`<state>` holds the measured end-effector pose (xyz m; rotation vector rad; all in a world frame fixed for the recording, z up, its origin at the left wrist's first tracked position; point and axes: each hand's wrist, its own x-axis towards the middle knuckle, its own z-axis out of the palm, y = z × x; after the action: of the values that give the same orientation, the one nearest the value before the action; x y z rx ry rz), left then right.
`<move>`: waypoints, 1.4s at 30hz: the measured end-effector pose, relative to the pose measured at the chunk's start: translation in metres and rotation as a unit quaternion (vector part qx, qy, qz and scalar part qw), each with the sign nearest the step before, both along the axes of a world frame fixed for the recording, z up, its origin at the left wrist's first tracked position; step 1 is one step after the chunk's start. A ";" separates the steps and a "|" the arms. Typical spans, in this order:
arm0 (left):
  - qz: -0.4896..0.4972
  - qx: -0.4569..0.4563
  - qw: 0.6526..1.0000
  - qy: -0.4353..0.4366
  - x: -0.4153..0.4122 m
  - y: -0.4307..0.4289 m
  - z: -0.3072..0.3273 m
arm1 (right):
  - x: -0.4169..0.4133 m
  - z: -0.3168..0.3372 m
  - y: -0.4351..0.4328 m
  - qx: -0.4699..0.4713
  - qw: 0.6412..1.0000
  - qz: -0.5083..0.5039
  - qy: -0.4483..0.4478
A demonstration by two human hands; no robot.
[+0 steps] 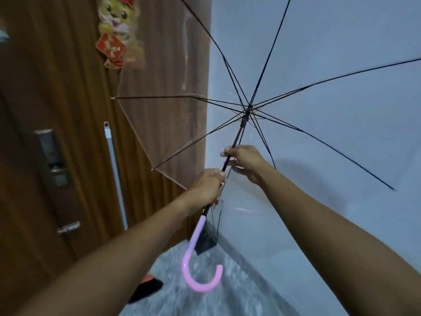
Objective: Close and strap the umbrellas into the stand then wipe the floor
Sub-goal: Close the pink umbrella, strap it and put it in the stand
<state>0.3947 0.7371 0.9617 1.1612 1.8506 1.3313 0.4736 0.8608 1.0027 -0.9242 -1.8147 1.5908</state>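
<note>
- Pink handle (196,258) hangs below left hand (208,185), fist tight on shaft (238,136).
- Right hand (245,160) pinches shaft just above it; slide up to runner (245,119), release catch, pull down.
- Umbrella canopy (159,133) beyond both grips, fully open; keep it off door (57,87).

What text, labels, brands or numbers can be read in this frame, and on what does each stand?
On the red tags of the cartoon door decoration: gold characters, too blurred to read.
On the door lock: no legible marking.
On the umbrella: no text visible.
So nothing here can be quoted.
</note>
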 end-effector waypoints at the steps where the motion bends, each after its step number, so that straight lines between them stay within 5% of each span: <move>1: -0.008 -0.001 1.000 0.000 -0.009 0.009 0.001 | -0.010 0.000 0.008 -0.004 1.000 -0.011 0.009; 16: 0.017 0.017 0.995 0.097 -0.195 0.083 0.021 | -0.204 0.025 0.085 -0.008 0.998 -0.016 0.061; 31: -0.063 0.043 0.988 0.136 -0.222 0.095 0.067 | -0.242 0.089 0.210 -0.211 0.926 -0.093 0.299; 42: -0.046 0.018 0.998 0.043 -0.215 0.085 0.062 | -0.252 0.073 0.229 -0.235 0.911 -0.112 0.320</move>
<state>0.1798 0.8224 1.0232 1.3253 1.8169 1.2859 0.2214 1.0895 1.0760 -0.6526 -0.8630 1.9195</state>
